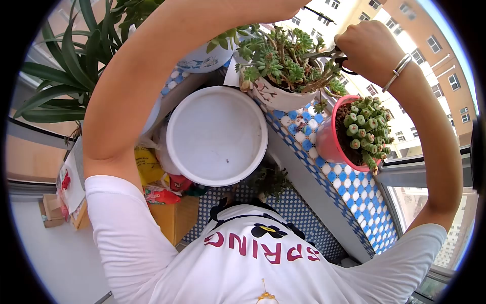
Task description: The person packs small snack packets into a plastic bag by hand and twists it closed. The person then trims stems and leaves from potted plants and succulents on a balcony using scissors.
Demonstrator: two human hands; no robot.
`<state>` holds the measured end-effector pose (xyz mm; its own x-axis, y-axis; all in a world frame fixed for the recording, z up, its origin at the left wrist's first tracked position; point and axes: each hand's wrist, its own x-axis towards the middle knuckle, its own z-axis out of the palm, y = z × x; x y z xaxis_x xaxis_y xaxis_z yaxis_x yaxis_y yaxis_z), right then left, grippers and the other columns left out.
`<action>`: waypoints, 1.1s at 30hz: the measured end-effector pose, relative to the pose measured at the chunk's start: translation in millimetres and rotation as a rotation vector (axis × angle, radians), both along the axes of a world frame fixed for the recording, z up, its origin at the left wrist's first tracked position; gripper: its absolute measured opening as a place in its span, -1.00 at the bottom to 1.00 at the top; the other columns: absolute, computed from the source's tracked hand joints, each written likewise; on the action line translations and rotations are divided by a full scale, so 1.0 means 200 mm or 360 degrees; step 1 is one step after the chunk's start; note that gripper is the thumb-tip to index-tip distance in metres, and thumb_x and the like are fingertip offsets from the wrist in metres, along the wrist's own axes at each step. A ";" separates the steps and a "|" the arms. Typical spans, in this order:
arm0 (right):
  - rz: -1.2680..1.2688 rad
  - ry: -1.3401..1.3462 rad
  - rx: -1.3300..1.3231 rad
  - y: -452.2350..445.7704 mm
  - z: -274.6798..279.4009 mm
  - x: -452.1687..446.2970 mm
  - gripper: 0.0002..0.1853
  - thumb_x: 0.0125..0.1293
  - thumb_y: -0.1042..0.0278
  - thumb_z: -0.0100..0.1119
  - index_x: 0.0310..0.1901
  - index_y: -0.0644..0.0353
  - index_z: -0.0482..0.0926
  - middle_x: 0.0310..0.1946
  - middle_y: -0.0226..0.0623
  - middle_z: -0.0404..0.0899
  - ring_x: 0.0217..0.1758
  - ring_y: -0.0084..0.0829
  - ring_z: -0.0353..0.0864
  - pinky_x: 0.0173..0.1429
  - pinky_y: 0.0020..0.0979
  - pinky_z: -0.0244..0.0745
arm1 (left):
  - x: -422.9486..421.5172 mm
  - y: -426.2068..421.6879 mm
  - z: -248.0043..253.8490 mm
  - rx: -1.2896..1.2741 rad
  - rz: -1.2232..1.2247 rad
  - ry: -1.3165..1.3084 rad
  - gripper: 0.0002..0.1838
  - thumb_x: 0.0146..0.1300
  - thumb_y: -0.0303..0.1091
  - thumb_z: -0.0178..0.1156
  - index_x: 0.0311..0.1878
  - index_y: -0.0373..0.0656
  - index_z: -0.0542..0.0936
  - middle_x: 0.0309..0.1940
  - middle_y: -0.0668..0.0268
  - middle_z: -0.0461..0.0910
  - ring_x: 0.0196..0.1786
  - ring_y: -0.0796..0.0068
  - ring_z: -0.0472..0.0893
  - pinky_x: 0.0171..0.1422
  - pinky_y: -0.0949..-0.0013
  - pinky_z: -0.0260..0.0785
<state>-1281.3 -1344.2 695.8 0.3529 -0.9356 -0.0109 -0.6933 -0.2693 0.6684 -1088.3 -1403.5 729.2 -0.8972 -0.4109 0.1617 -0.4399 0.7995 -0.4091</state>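
My right hand [365,50], with a bracelet at the wrist, is closed on scissors [345,62] with a dark handle. Their blades point left among the stems of a branching succulent [288,58], which grows in a white pot [283,96] with a painted branch pattern. My left hand [283,7] reaches over the plants at the top edge, where the frame cuts off its fingers. Beside it shows a thin dark piece [320,15]; I cannot make out what it is or whether that hand holds it.
A pink pot [331,139] of plump succulents [367,129] stands on the tiled ledge [354,192] by the window. Below the ledge is a white round basin [217,137]. Colourful bags [162,195], a cardboard box [177,218] and a long-leaved plant [76,76] are at left.
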 end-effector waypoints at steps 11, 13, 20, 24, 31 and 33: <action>-0.0160 -0.0340 -0.0143 0.11 0.12 -0.08 -0.79 0.27 0.21 0.20 -0.25 0.17 0.52 -0.47 -0.21 0.57 -0.32 -0.17 0.58 -0.18 -0.19 0.46 | 0.75 0.25 -1.30 0.1044 0.0254 0.0108 -0.87 0.04 -0.53 0.15 -0.33 -0.19 0.63 -0.28 0.18 0.61 -0.16 0.14 0.62 -0.17 0.10 0.52; 0.0060 -0.0365 -0.0235 0.14 0.12 -0.11 -0.78 0.28 0.20 0.20 -0.24 0.18 0.51 -0.50 -0.20 0.57 -0.36 -0.18 0.58 -0.22 -0.21 0.46 | 0.78 0.26 -1.33 0.0915 0.0136 0.0191 -0.84 0.07 -0.53 0.15 -0.27 -0.17 0.65 -0.21 0.20 0.60 -0.12 0.18 0.61 -0.13 0.12 0.52; -0.0120 -0.0755 -0.0413 0.31 0.19 0.05 -0.80 0.27 0.22 0.26 -0.23 0.17 0.61 -0.58 -0.31 0.60 -0.53 -0.42 0.55 -0.22 -0.31 0.49 | 0.23 0.35 -1.30 0.1177 -0.0337 0.0825 -0.75 0.15 -0.47 0.16 -0.06 -0.18 0.59 -0.08 0.19 0.57 -0.13 0.20 0.63 -0.14 0.14 0.54; 0.0093 -0.0833 -0.0548 0.47 0.16 0.03 -0.87 0.28 0.34 0.21 -0.17 0.14 0.59 -0.49 -0.25 0.63 -0.45 -0.42 0.60 -0.23 -0.38 0.51 | -0.24 0.35 -1.56 0.0709 0.0023 0.0800 -0.61 0.19 -0.22 0.23 -0.06 -0.33 0.50 -0.14 0.06 0.54 -0.27 0.22 0.67 -0.35 0.27 0.55; 0.0173 -0.0989 -0.0491 0.74 0.08 -0.14 -0.67 0.10 0.46 0.38 -0.06 0.18 0.59 -0.37 -0.24 0.68 -0.32 -0.41 0.67 -0.22 -0.41 0.56 | -0.47 0.33 -1.65 0.0511 0.0009 0.0768 -0.55 0.20 -0.05 0.23 -0.12 -0.30 0.49 -0.21 0.13 0.54 -0.41 0.31 0.67 -0.41 0.36 0.54; 0.0134 -0.1025 -0.0591 0.79 0.04 -0.19 -0.59 0.07 0.55 0.39 0.01 0.18 0.58 -0.28 -0.24 0.69 -0.24 -0.42 0.69 -0.19 -0.41 0.59 | -0.49 0.31 -1.67 0.0529 -0.0013 0.0709 -0.58 0.19 -0.09 0.22 -0.12 -0.29 0.48 -0.20 0.10 0.54 -0.39 0.25 0.67 -0.38 0.29 0.55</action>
